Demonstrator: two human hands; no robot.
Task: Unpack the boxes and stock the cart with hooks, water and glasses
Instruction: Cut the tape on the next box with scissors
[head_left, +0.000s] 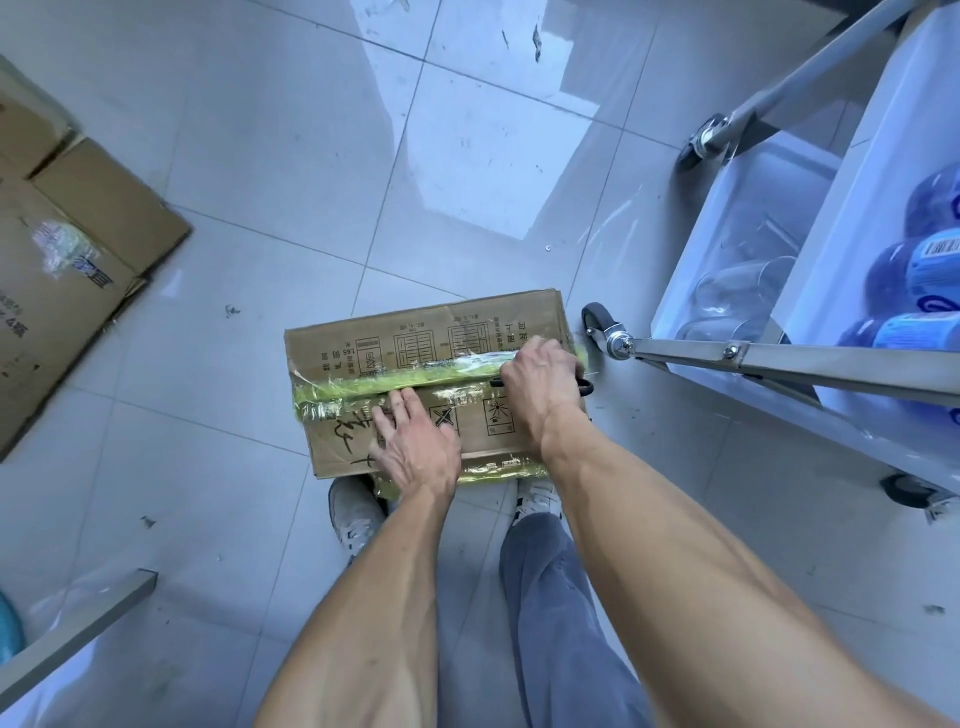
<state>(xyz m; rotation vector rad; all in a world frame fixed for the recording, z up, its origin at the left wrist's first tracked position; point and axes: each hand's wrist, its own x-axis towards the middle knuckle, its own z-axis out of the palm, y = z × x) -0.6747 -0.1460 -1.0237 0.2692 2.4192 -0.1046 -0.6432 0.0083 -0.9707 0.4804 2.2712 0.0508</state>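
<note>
A sealed cardboard box (415, 343) with yellow-green tape along its middle seam lies on the tiled floor in front of my feet. My left hand (413, 441) presses flat on the box's near flap, fingers straight. My right hand (540, 379) grips a black-handled tool (584, 387), probably scissors, at the right end of the taped seam; the blade is hidden under the hand. To the right stands the white cart (727, 218), with clear glasses (743, 291) on its lower shelf and blue water bottles (914, 280) on a higher shelf.
A flattened, opened cardboard box (67, 270) lies at the left. The cart's wheel (595, 325) and metal leg (779, 358) are close to the box's right end. A grey bar (78, 629) juts in at lower left. Bare tiles stretch beyond the box.
</note>
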